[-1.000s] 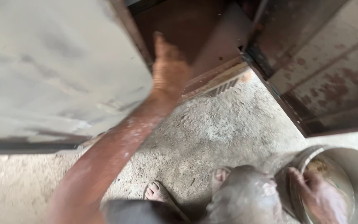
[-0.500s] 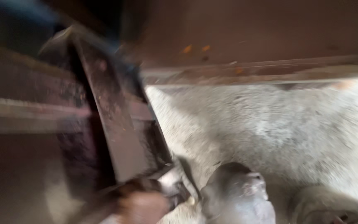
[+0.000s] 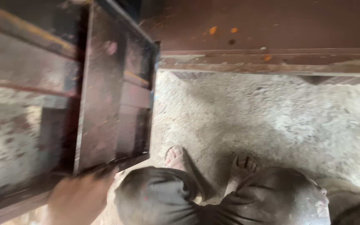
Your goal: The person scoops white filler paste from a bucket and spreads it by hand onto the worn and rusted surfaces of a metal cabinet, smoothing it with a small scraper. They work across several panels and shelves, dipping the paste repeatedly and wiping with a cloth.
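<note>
Left hand (image 3: 78, 198): low at the left of the view, blurred; its fingers lie against the bottom edge of the door (image 3: 105, 100), and they seem curled on that edge, though the blur leaves me unable to tell whether they truly clasp it.
Right hand: not in the picture, so its grip cannot be told.
Door: a dark metal leaf with a framed, ribbed inner face (rust-brown, scuffed), filling the left of the view.
Door from the hand: it lies straight up and ahead of the left hand, the hand at its near corner.
Long axis: runs from the hand away toward the threshold (image 3: 267, 62), tilted a little to the right.
Facing: the ribbed face turns toward the right, to the open floor (image 3: 271, 121); its free far corner points at the threshold.
Nearer hand: the left, the only one showing.
Feet (image 3: 175, 156): bare, on the rough concrete floor just right of the door's near end, knees bent below.
Beyond the threshold: a reddish floor with a few orange specks.
</note>
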